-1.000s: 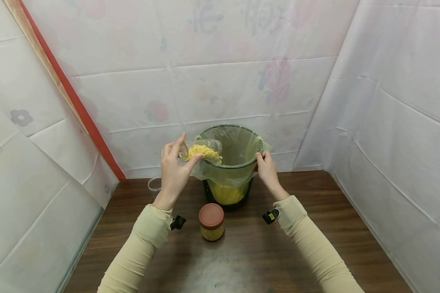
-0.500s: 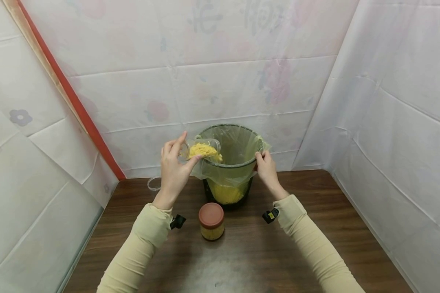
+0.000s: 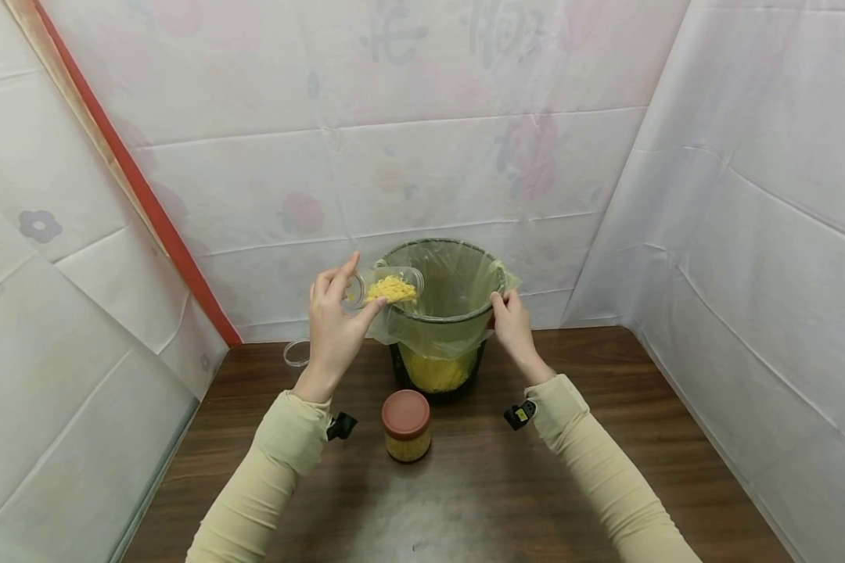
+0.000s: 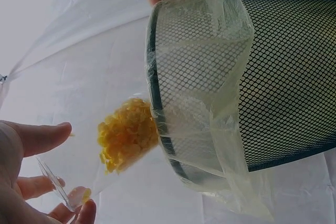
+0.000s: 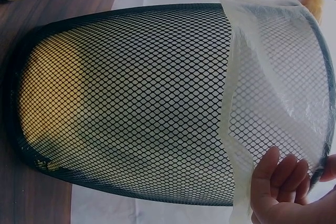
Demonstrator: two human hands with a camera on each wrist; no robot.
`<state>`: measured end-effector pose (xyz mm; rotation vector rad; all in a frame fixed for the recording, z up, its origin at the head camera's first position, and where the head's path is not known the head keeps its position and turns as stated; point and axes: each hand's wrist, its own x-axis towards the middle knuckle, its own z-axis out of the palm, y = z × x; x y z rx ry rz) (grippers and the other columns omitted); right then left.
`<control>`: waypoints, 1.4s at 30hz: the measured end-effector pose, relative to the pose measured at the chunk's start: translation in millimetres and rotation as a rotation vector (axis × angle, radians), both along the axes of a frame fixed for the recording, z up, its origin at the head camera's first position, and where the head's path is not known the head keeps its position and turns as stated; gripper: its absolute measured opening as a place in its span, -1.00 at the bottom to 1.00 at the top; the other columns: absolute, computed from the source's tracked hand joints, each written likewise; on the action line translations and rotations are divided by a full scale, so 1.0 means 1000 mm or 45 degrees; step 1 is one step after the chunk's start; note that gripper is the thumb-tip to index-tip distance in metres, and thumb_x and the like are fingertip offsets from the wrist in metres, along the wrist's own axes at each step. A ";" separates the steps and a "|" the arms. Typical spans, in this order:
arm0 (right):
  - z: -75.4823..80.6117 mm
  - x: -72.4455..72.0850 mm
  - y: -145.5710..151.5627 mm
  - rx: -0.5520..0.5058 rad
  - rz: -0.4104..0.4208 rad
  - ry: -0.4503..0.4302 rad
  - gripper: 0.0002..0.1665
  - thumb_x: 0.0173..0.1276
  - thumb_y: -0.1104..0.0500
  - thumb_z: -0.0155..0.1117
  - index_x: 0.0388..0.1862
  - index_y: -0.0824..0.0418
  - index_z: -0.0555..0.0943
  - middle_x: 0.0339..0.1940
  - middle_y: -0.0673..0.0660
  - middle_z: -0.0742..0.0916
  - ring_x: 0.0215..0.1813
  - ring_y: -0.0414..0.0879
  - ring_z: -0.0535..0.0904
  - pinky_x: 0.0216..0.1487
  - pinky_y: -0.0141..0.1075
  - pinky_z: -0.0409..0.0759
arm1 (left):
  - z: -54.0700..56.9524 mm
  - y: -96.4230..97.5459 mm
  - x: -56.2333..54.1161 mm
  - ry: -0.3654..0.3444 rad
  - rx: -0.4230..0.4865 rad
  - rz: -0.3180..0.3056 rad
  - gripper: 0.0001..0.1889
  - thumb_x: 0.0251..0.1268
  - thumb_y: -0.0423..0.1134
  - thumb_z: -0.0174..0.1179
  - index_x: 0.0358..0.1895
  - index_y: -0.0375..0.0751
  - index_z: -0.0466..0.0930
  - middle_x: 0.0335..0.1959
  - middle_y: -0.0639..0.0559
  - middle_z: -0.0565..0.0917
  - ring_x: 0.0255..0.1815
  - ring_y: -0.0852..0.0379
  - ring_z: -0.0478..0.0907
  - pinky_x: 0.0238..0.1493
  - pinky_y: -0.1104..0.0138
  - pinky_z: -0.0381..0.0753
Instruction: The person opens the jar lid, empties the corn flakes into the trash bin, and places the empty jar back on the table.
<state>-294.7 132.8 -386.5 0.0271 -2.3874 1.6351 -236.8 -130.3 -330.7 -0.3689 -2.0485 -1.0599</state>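
My left hand (image 3: 335, 324) holds a clear plastic jar (image 3: 413, 276) by its base end, thumb on one side and fingers on the other. Small yellow pieces (image 3: 392, 290) lie inside the jar, which is tipped on its side with its mouth over the left rim of a dark mesh wastebasket (image 5: 157, 93). A thin pale-green bag (image 3: 433, 338) lines the wastebasket and folds down over its rim. On the opposite side my right hand (image 3: 514, 327) grips the rim and the liner, thumb against curled fingers. Yellow stuff shows through the mesh at the bottom.
A jar with a reddish lid (image 3: 405, 414) and yellow contents stands in front of the wastebasket. Left of it, a clear round lid (image 3: 296, 353) lies partly behind the left hand on the wooden table (image 3: 479, 500). White sheeting (image 3: 253, 180) walls the back and sides.
The yellow pieces in the jar have become fewer, having slid out towards the wastebasket. Both hands stay nearly in place.
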 end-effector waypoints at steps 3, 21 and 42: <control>0.000 0.000 0.000 -0.009 0.000 0.001 -0.66 0.53 0.02 -0.18 -0.44 0.15 0.21 -0.62 0.07 0.44 -0.49 0.04 0.52 -0.36 -0.18 0.60 | 0.000 0.000 0.000 0.000 -0.001 0.001 -0.25 -0.03 -0.26 0.46 0.33 -0.13 0.39 -0.05 -0.26 0.48 -0.11 -0.11 0.36 -0.10 0.13 0.27; 0.000 0.002 0.000 -0.032 0.029 0.012 -0.67 0.55 0.03 -0.20 -0.42 0.17 0.21 -0.61 0.08 0.43 -0.48 0.06 0.50 -0.22 0.01 0.61 | 0.004 0.002 -0.002 0.032 0.005 0.005 -0.22 -0.11 -0.29 0.49 0.31 -0.17 0.41 0.00 -0.21 0.54 -0.10 -0.12 0.37 -0.11 0.16 0.28; -0.001 0.001 -0.001 0.020 -0.002 0.030 -0.67 0.55 0.04 -0.20 -0.43 0.16 0.22 -0.63 0.08 0.45 -0.51 0.04 0.52 -0.38 -0.23 0.57 | 0.008 0.005 -0.004 0.020 0.004 -0.013 -0.33 -0.08 -0.29 0.47 0.21 -0.19 0.46 0.06 -0.11 0.60 -0.14 -0.14 0.41 -0.13 0.22 0.30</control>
